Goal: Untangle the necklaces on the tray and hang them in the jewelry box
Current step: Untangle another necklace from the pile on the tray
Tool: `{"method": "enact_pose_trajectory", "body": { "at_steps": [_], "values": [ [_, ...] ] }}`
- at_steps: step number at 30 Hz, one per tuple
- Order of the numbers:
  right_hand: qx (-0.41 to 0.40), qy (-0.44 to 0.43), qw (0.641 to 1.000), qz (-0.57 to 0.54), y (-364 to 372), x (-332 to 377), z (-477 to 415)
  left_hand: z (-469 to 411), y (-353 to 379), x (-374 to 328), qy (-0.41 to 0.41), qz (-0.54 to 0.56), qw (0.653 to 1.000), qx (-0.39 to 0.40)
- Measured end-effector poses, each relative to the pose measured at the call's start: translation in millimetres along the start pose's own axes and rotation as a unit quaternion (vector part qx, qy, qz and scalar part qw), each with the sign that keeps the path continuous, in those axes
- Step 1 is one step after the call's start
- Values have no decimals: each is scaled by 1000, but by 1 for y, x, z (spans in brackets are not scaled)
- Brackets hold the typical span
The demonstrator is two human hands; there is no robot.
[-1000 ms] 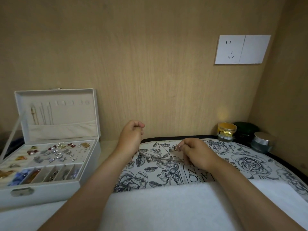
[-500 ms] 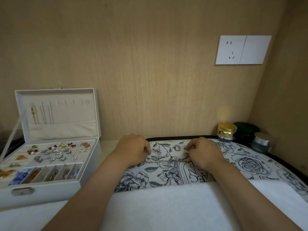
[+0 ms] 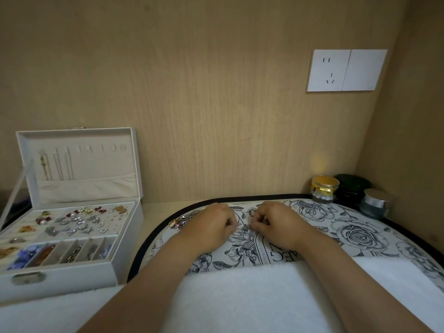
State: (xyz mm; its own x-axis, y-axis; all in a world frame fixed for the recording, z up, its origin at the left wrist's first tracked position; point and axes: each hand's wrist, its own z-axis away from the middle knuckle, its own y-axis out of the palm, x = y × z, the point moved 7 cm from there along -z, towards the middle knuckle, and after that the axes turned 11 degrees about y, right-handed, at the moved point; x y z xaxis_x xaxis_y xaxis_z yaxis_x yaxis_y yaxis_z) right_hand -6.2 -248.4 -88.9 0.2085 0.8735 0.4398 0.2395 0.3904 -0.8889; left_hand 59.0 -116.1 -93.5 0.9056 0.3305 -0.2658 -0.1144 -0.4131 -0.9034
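Wood-grain panelling (image 3: 216, 116) is backing the bench (image 3: 153, 206); at left an open white jewelry box (image 3: 72, 272) is sitting. On the black-rimmed floral tray (image 3: 360, 234), a tangled silver necklace heap (image 3: 183, 219) is lying beside your left hand (image 3: 211, 230), whose curled fingers (image 3: 231, 224) are pinching a fine chain knot (image 3: 245, 229) that your right hand (image 3: 278, 225) is pinching too.

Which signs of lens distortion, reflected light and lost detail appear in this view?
Head view: the wide lens bows the tray rim and leans the wall corner; a yellow glow sits on the wall above the gold jar; the necklace chain is barely resolved.
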Motion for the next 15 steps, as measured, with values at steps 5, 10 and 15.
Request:
{"method": "enact_pose_trajectory", "body": {
  "at_steps": [5, 10, 15],
  "values": [
    [-12, 65, 975, -212, -3, -10, 0, 6, -4, 19, -154, 257, 950, -85],
    [29, 109, 923, -367, -1, -11, -1, 4, -11, 22, -212, 404, 877, -151],
    [40, 131, 889, -438, -1, -11, -3, 9, -26, 28, -221, 317, 903, -187]
  ]
}}
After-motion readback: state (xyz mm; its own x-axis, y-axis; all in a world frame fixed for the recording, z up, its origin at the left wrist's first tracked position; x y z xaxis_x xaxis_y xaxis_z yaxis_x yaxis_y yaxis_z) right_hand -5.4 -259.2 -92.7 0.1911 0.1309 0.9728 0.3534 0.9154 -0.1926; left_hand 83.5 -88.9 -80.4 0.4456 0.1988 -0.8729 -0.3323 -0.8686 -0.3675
